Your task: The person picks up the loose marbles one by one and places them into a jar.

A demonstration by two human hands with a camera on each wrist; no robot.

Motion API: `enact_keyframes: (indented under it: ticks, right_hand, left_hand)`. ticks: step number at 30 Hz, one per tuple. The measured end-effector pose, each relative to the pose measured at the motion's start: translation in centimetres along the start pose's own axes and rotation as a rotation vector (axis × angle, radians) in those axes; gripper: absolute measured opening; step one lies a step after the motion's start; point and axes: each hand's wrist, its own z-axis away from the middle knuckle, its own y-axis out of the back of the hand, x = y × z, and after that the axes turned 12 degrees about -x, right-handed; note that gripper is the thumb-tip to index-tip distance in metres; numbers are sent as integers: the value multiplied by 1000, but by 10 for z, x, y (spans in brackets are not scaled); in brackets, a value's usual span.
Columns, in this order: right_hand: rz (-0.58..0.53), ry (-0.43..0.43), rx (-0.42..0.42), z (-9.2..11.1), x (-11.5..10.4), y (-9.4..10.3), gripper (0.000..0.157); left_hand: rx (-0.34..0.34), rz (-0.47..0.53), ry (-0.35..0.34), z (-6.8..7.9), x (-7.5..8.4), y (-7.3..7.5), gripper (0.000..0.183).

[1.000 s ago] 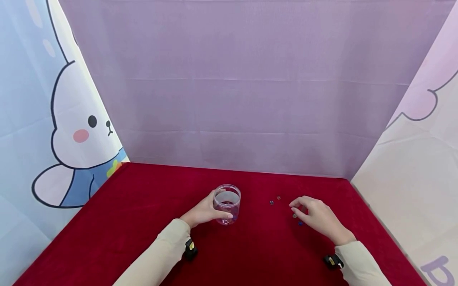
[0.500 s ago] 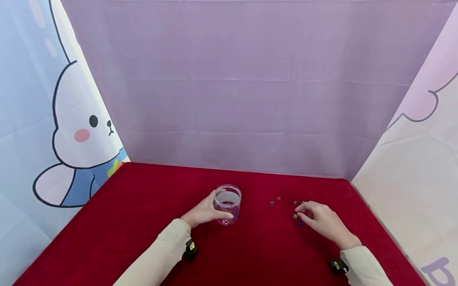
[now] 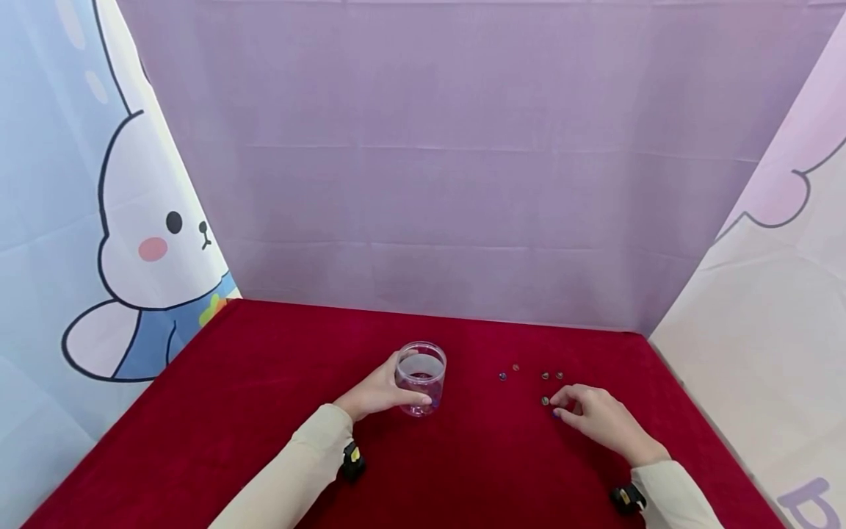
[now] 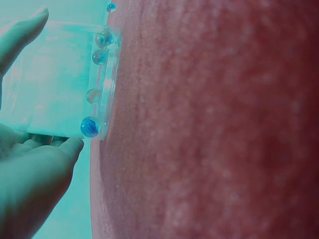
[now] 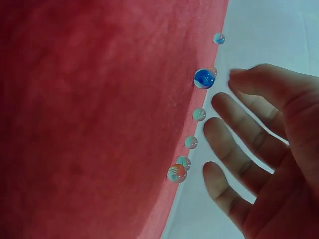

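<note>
My left hand (image 3: 380,391) grips a clear plastic jar (image 3: 421,366) standing on the red cloth, thumb and fingers around its sides. Several glass marbles lie at the jar's bottom, one of them blue (image 4: 89,127). Over the cloth to the right, my right hand (image 3: 603,420) hovers with loosely bent fingers and holds nothing. Its thumb and index finger are close to a blue marble (image 5: 204,78), with a gap visible in the right wrist view. A greenish marble (image 3: 545,401) lies just left of the fingertips. In the right wrist view, an orange-streaked marble (image 5: 177,173) lies below the fingers.
Farther back on the cloth lie two dark marbles (image 3: 559,375), a bluish marble (image 3: 502,376) and a reddish marble (image 3: 515,367). A purple curtain (image 3: 423,184) closes the back of the table (image 3: 297,330). Printed fabric (image 3: 152,220) hangs along the left side.
My right hand has moved right and toward me, from above the back marbles to beside the blue marble, uncovering two marbles. My left hand and the jar stay in place.
</note>
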Motion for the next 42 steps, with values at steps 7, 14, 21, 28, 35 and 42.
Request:
enact_keyframes:
  ticks: [7,14,21,28,35,42]
  right_hand:
    - [-25,8,-56,1,0,-1,14]
    - [-19,14,-99,-1,1,-1,14]
    - [-1,7,-119,-1,0,-2,14]
    - [23,18,-112,-2,1,-3,12]
    - [24,27,-114,-3,0,-2,11]
    - [1,25,-123,-3,-2,0,10]
  left_hand:
    - [7,-6,8,1,2,0,97]
    - [6,-4,3,1,5,-1,96]
    - [3,-12,4,1,3,0,97]
    - [2,-6,21,1,1,0,99]
    - [-2,-8,8,1,1,1,98]
    - [-4,-10,7,1,1,1,99]
